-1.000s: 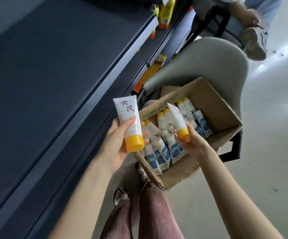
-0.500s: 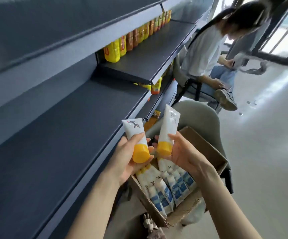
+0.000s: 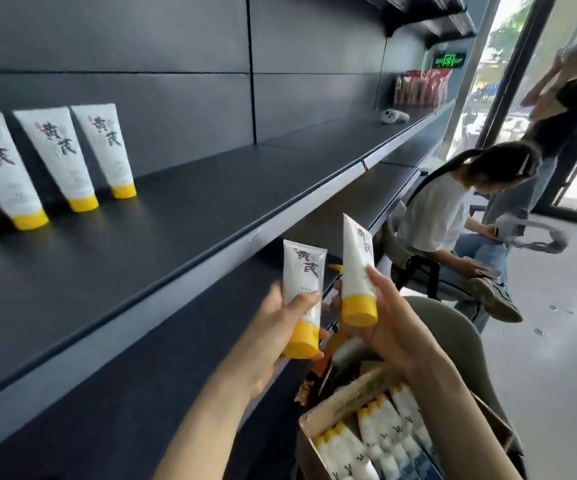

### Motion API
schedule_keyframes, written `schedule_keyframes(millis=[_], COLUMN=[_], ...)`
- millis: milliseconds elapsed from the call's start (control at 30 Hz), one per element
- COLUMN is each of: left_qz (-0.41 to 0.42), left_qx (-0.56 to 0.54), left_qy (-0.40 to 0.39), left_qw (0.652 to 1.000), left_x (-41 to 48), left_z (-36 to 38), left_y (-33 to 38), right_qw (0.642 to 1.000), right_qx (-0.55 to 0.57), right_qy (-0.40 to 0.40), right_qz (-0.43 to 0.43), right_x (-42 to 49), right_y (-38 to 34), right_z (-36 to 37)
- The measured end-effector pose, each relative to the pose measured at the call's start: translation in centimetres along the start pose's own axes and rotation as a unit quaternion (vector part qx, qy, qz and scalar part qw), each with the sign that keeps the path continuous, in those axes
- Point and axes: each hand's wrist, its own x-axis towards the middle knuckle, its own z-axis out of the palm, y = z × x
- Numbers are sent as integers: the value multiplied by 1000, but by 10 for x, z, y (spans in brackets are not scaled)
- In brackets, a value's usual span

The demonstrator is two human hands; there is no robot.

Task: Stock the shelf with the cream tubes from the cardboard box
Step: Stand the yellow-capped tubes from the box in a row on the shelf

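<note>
My left hand (image 3: 273,327) grips a white cream tube with a yellow cap (image 3: 302,296), cap down, in front of the dark shelf's edge. Right beside it my right hand (image 3: 394,327) holds a second cream tube (image 3: 358,271) the same way. Several more tubes (image 3: 377,445) lie in the open cardboard box (image 3: 321,415) at the bottom right, below my right forearm. On the dark shelf (image 3: 183,216), at the left, several tubes (image 3: 62,157) stand on their yellow caps in a row.
The shelf stretches bare to the right of the standing tubes, with a white object (image 3: 393,116) and red packets (image 3: 422,86) at its far end. A grey chair (image 3: 453,334) holds the box. A seated person (image 3: 453,216) and a standing person (image 3: 571,109) are at the right.
Both hands have risen with their tubes from the box to the shelf level. The view has tilted up, and the row of standing tubes has come into sight.
</note>
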Motion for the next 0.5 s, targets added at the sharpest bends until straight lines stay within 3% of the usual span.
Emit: schedule_keyframes(millis=[267, 500], left_qz=[77, 168], left_qx=[-14, -127], left_qy=[37, 190], left_qw=[996, 959], left_x=[-30, -47], left_z=[-17, -44], left_y=[50, 99], right_qw=[996, 988], right_qx=[-10, -23], right_qy=[-42, -143], right_qz=[-75, -56], right_x=[14, 50], right_y=[-25, -48], right_z=[37, 83])
